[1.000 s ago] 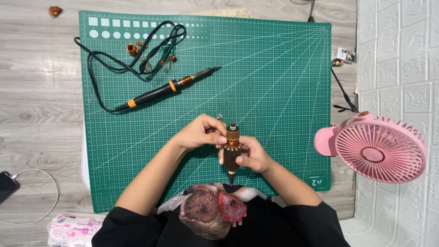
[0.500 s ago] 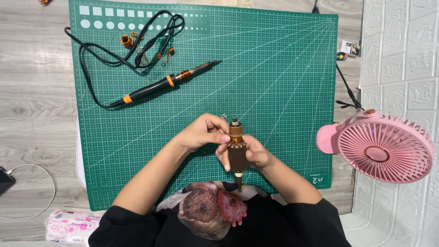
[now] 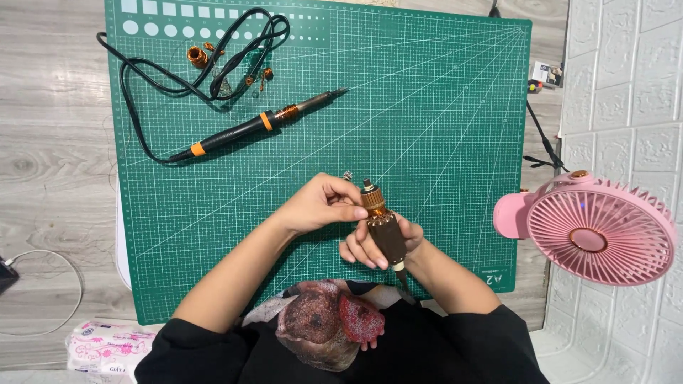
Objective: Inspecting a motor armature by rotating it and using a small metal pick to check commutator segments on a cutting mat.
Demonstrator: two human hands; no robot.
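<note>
A small brown motor armature with a copper end and a thin shaft is held over the near part of the green cutting mat. My right hand grips its brown body from below. My left hand has its fingertips pinched on the copper top end. The shaft's lower tip points toward my body. A tiny metal piece shows just above my left fingers.
A black and orange soldering iron lies on the mat's far left, its black cable looped around small copper parts. A pink fan stands at the right. A tissue pack lies at the lower left.
The armature's top has tilted slightly to the left while both hands stay on it. The hands stay in the same spot on the mat.
</note>
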